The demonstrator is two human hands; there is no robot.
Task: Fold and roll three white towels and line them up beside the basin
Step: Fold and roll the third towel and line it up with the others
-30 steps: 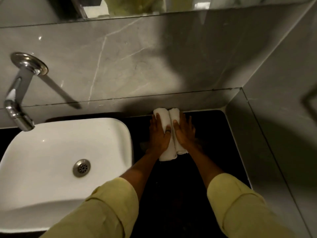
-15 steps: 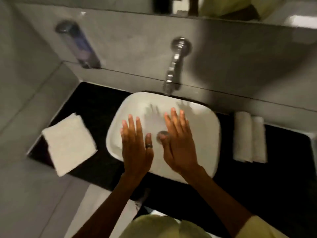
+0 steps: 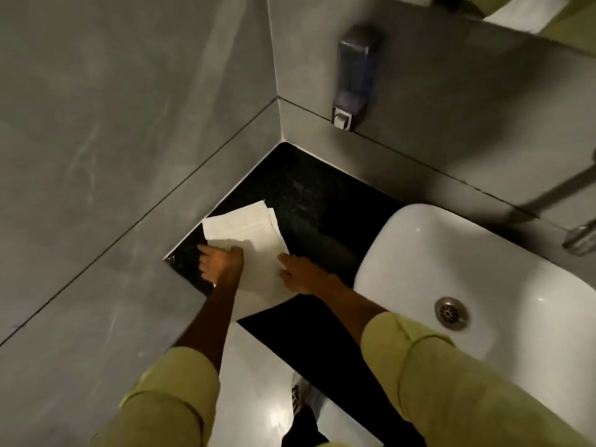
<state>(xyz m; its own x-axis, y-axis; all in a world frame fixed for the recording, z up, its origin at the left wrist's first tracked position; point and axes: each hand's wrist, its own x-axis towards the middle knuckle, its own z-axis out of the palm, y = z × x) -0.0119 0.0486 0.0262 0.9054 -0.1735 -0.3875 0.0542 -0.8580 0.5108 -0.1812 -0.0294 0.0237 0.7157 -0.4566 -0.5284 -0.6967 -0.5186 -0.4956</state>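
A flat folded white towel (image 3: 250,233) lies on the black counter (image 3: 309,201) in the corner to the left of the white basin (image 3: 419,253). My left hand (image 3: 221,262) is closed on the towel's near left edge, where a layer is lifted. My right hand (image 3: 300,274) pinches the near right edge, close to the basin's left side. The near end of the towel hangs between my forearms at the counter's front edge. The two rolled towels are out of view.
Grey tiled walls (image 3: 113,140) close the corner on the left and behind. A soap dispenser (image 3: 353,75) hangs on the back wall above the counter. The tap (image 3: 580,237) shows at the right edge. The basin's drain (image 3: 451,312) lies to the right.
My hands left the two rolled towels on the basin's right, crossed over the basin, and now hold the flat towel on its left. My view swung left with them.
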